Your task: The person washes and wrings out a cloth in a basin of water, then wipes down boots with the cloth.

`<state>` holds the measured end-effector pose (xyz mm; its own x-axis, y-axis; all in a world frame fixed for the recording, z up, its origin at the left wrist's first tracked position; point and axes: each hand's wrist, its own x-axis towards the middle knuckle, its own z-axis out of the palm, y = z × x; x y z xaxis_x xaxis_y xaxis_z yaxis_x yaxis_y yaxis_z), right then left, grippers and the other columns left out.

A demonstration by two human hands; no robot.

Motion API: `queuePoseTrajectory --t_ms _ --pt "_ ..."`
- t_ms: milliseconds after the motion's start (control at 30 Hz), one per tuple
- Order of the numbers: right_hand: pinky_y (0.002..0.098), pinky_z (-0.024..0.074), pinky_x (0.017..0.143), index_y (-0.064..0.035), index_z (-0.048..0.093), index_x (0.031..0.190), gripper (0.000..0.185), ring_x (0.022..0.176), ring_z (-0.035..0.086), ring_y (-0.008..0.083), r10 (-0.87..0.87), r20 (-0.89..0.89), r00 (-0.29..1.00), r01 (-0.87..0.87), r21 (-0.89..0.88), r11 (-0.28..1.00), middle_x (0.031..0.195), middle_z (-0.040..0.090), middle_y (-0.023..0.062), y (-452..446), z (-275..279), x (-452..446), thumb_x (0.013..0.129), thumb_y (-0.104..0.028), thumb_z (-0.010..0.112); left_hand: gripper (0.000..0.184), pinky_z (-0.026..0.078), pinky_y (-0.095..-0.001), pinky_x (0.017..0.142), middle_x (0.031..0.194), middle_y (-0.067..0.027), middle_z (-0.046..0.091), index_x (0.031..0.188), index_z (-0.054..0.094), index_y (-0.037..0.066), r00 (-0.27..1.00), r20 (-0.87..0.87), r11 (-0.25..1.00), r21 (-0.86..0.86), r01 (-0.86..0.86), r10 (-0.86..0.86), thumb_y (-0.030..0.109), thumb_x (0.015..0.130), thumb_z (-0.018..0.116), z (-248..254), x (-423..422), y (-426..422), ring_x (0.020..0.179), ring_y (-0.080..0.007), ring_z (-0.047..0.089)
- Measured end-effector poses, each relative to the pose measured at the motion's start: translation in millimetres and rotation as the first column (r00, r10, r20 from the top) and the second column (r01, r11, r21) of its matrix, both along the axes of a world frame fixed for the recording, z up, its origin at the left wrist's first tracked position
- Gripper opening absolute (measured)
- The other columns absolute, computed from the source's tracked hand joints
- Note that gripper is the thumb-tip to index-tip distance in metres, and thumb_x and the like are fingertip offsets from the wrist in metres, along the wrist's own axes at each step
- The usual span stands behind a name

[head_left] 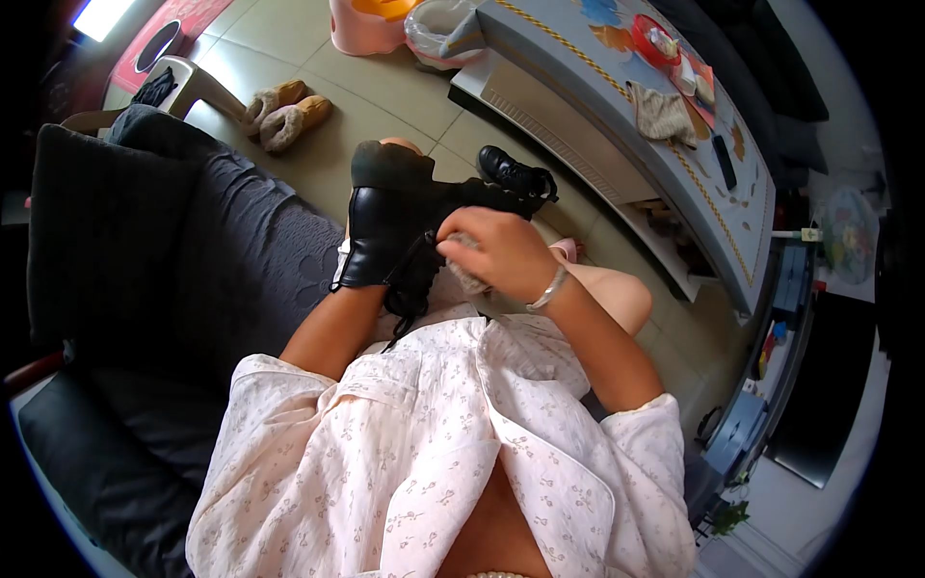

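A black lace-up boot (pixel 371 231) is held up in front of my lap, its thick sole away from me and its loose laces hanging toward me. My left forearm reaches to the boot's shaft, and the boot hides most of my left hand; a bit of skin shows past the sole. My right hand (pixel 506 252) is closed on a bunched beige-brown cloth (pixel 466 266), right beside the boot's laced side. Another black boot (pixel 515 173) is beyond it, near the table's base.
Fur-lined tan slippers (pixel 289 116) lie on the tiled floor near a stool (pixel 198 91). The covered table (pixel 588 67) at the right bears a beige cloth (pixel 663 114), a red bowl (pixel 655 40) and a black remote (pixel 725 162). A dark grey sofa (pixel 231 231) is on my left.
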<state>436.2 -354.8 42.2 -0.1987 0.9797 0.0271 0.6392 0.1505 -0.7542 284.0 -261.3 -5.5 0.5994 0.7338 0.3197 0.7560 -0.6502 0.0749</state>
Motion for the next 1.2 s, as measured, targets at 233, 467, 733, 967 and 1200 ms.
queuePoseTrajectory --t_ms 233,467,733,967,1200 --pt "0.0367 0.05 0.077 -0.0035 0.06 0.099 0.03 0.082 0.061 0.0308 -0.512 -0.098 0.854 0.521 0.159 0.839 0.091 0.063 0.0139 -0.2 -0.5 38.5 0.083 -0.024 0.074 0.015 0.042 -0.0342 0.085 0.091 -0.007 0.056 0.092 0.059 0.011 0.995 0.096 0.974 0.227 -0.015 -0.007 0.023 0.084 0.059 -68.0 3.0 15.4 0.093 -0.0212 0.055" --pt "0.0376 0.0479 0.086 -0.0072 0.067 0.104 0.029 0.097 0.056 0.0285 -0.322 0.134 0.937 0.235 0.438 0.868 0.106 0.06 0.0086 -17.6 -37.6 -6.5 0.075 -0.004 0.069 0.014 0.042 -0.0353 0.079 0.085 -0.0071 0.058 0.084 0.06 0.013 0.995 0.085 0.995 0.083 0.049 -0.056 0.027 0.08 0.06 -10.0 -4.6 7.2 0.085 -0.0233 0.057" --pt "0.0372 0.0504 0.083 -0.0044 0.067 0.1 0.027 0.096 0.059 0.028 0.076 -0.086 0.993 -0.018 0.538 0.843 0.099 0.064 0.0091 -30.5 -34.4 -68.8 0.074 0.003 0.065 0.023 0.04 -0.0383 0.069 0.072 -0.0067 0.053 0.074 0.057 0.012 0.986 -0.032 0.986 0.053 -0.161 0.163 0.035 0.078 0.059 -17.4 15.0 12.7 0.075 -0.0232 0.055" --pt "0.0415 0.0482 0.083 -0.0057 0.062 0.092 0.019 0.094 0.057 0.0309 -0.54 0.054 0.84 0.438 0.52 0.733 0.099 0.057 0.0119 10.3 -15.1 24.1 0.075 0.002 0.065 0.019 0.038 -0.0399 0.065 0.065 -0.0061 0.052 0.07 0.057 0.013 0.986 0.165 1.0 0.012 -0.015 0.012 0.031 0.076 0.06 -25.2 6.6 17.1 0.069 -0.026 0.055" --pt "0.0374 0.0513 0.082 -0.0085 0.064 0.092 0.023 0.09 0.061 0.028 -0.253 -0.018 0.967 0.232 0.469 0.852 0.095 0.063 0.0074 -7.6 -22.2 -52.5 0.072 0.001 0.069 0.01 0.04 -0.0404 0.07 0.067 -0.0045 0.052 0.07 0.059 0.014 0.974 -0.092 0.977 0.07 -0.202 0.208 0.023 0.074 0.062 -21.5 10.5 14.0 0.074 -0.0247 0.055"
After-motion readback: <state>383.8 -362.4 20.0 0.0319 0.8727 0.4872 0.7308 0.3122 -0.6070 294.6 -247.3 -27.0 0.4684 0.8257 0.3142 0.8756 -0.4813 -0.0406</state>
